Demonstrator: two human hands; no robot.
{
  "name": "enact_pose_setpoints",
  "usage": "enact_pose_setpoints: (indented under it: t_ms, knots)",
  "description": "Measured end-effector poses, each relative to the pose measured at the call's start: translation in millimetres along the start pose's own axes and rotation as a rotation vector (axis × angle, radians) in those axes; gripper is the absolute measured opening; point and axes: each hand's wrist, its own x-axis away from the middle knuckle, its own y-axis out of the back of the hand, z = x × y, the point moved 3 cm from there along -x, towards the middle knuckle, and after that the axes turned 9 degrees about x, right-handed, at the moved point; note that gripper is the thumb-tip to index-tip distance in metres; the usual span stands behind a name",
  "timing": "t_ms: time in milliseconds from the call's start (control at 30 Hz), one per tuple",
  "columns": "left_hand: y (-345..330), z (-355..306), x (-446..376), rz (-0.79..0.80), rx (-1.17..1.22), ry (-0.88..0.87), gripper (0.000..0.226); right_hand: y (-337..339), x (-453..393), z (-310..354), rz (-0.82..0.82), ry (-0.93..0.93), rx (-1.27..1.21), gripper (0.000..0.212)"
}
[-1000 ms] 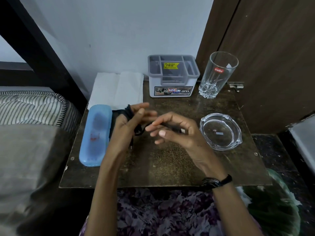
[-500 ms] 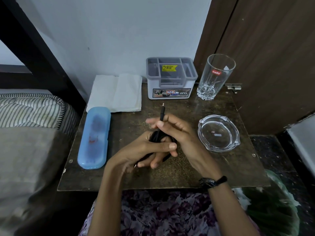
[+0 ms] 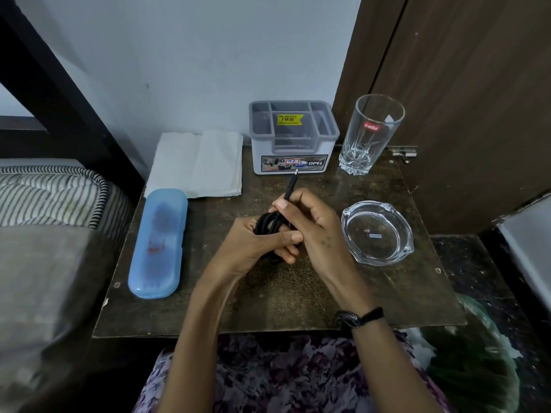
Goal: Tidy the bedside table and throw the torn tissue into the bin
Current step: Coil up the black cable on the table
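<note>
Over the middle of the dark bedside table, my left hand grips a coiled black cable. My right hand pinches the cable's free end, and the plug tip points up toward the grey organiser box. A folded white tissue lies flat at the back left of the table. A green-lined bin shows at the lower right, below the table edge.
A blue plastic case lies along the left side. A tall empty glass stands at the back right, with a glass ashtray in front of it. A bed borders the left, a wooden door the right.
Both hands came together toward the table's middle, bundling the cable into a coil. The plug end now sticks up from my right fingers.
</note>
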Motion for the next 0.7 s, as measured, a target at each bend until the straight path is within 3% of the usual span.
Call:
enact_pose_setpoints:
  t_ms: [100, 267, 400, 500, 700]
  knots:
    - [1, 0, -2, -0.062, -0.030, -0.016, 0.022, 3, -2, -3, -0.032, -0.016, 0.000, 0.020]
    - [17, 8, -6, -0.198, -0.276, -0.085, 0.008, 4, -3, -11, -0.087, -0.045, 0.132, 0.016]
    - [10, 7, -5, -0.181, -0.462, -0.171, 0.020, 5, -3, -13, -0.132, -0.143, 0.005, 0.009]
    - [6, 2, -2, -0.227, -0.596, -0.293, 0.009, 6, -2, -15, -0.187, -0.193, -0.049, 0.018]
    - [-1, -4, 4, -0.207, -0.681, -0.502, 0.045, 4, 2, -14, -0.215, -0.352, -0.269, 0.022]
